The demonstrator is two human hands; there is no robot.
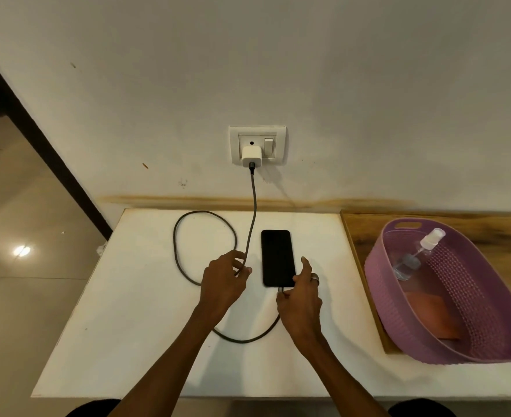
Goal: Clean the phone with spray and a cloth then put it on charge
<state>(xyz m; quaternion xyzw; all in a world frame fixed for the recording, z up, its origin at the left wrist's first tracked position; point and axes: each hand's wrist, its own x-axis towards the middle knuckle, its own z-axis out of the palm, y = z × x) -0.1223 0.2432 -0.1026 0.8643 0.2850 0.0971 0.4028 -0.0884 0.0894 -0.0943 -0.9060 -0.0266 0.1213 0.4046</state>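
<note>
The black phone (277,257) lies screen-up on the white table (122,326), below the wall socket (257,145) where a white charger (251,157) is plugged in. The right hand (301,299) pinches the cable's plug at the phone's bottom edge, index finger straight along its side. The left hand (224,281) curls loosely round the grey cable (203,215) — just left of the phone. The spray bottle (418,253) and orange cloth (435,317) lie in the purple basket (380,296).

Bare forearms, no sleeves; a metal ring (315,278) on the right hand (301,299).
</note>
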